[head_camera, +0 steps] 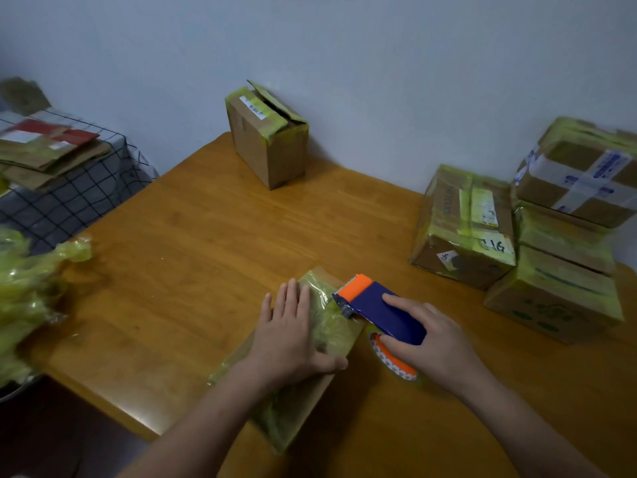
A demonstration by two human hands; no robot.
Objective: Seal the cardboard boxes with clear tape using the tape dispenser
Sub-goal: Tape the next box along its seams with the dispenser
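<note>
A flat box (303,360) lies at the near edge of the surface (193,236), a tape dispenser (379,313) against its right side. One box (267,136) stands behind; stacked boxes (537,229) sit right.

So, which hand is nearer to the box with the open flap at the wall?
Left. The left hand lies flat on the near box, almost straight below the open-flap box; the right hand grips the tape dispenser further right.

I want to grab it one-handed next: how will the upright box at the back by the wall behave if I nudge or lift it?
The upright box stands tall on a narrow base, so a push near its top would probably tip it. Its top flaps gape open, so gripping there would likely flex rather than hold. Its weight cannot be judged from here.
</note>
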